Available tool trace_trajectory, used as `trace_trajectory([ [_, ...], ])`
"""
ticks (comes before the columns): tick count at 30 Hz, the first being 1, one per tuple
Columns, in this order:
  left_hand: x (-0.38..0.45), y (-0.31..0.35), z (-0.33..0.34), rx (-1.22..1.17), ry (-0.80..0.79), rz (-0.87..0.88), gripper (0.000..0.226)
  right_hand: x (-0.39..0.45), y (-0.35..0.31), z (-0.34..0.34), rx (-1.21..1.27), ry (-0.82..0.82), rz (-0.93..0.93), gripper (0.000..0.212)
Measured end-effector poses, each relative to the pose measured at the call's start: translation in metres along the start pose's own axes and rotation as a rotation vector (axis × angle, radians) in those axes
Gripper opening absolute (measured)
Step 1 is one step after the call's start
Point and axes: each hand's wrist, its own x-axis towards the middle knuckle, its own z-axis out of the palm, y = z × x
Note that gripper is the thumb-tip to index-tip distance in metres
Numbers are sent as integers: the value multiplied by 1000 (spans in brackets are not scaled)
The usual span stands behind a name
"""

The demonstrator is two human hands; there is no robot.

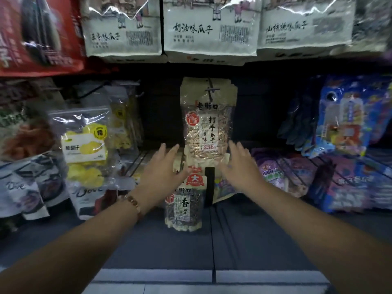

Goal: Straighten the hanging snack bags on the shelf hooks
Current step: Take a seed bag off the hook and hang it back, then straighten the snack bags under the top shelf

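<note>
A tan bag of sunflower seeds (209,124) hangs upright from a hook in the middle of the dark shelf back. Below it hangs a second bag with dark seeds (183,209). My left hand (164,168) reaches up on the left of the tan bag's bottom, fingers straight and spread, holding nothing. On the other side of the bag my right hand (241,166) is raised, fingers straight too. Neither hand clearly touches the tan bag. A bracelet sits on my left wrist.
Clear bags of yellow dried fruit (84,149) hang at the left, with dark chocolate bags (84,200) below. Blue snack bags (347,115) and purple packs (282,172) hang at the right. White seed bags (210,28) fill the row above.
</note>
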Motion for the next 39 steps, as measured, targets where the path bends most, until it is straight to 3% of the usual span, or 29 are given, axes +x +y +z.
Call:
trace_trajectory([
  [4,-55,-9,-14,363,-26,212,74,-58,-2,5,-285,-104,-209,80],
  [7,-92,-18,-4,425,-122,270,79,-87,-1,22,-381,-219,-228,82],
  [13,-108,-48,37,448,-266,159,77,-107,-2,66,-412,-382,-168,86],
  [20,-67,-72,76,473,-289,94,81,-72,-4,126,-331,-419,-119,87],
  [26,-14,-83,111,437,-214,105,80,-41,0,181,-310,-362,-93,90],
  [34,52,-104,155,406,-245,33,64,33,8,228,-171,-240,14,90],
  [36,62,-110,161,334,-223,0,84,49,13,235,-55,-129,0,79],
  [39,70,-116,169,341,-155,55,86,64,21,239,87,124,17,65],
])
